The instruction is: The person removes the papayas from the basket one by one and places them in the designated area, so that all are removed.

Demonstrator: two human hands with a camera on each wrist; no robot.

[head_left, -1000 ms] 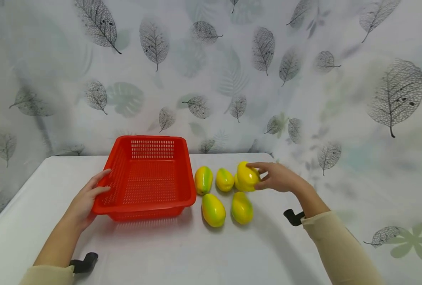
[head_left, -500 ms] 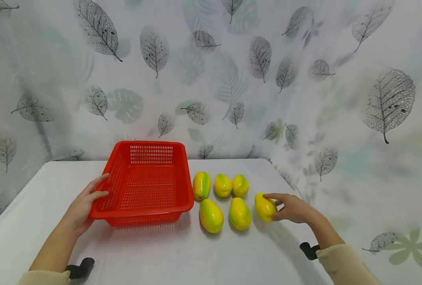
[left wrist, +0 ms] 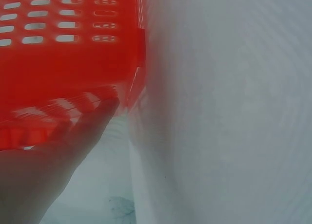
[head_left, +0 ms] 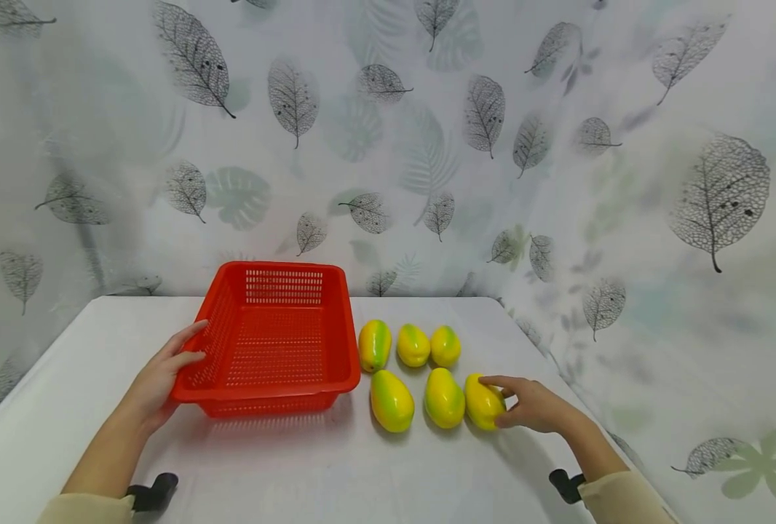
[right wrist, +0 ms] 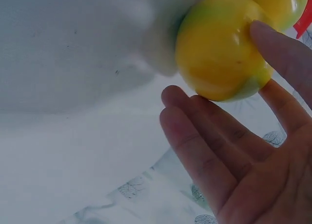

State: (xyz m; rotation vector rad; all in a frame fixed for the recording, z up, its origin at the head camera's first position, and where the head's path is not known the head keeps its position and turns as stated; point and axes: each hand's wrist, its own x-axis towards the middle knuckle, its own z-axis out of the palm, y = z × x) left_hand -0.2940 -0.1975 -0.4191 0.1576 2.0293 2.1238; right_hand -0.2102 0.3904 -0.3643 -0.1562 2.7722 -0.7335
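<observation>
My left hand grips the left side of a red plastic basket with slotted walls. In the left wrist view a finger lies along the red wall; the rest of that hand's grip is hidden. At the right end of the front row, my right hand pinches a glossy yellow-green papaya between thumb and a finger. In the right wrist view this papaya lies between them, while the other fingers extend below it. Immediately left of it sits another papaya.
One more papaya lies at the left of the front row. Behind are three papayas, the leftmost papaya close to the basket's right side. Everything stands on a white-covered table, with a leaf-patterned curtain behind and to the right.
My right hand lifted the papaya off the back right, brought it toward me, then slid it left beside the front-row papaya. The left hand and basket stayed in place.
</observation>
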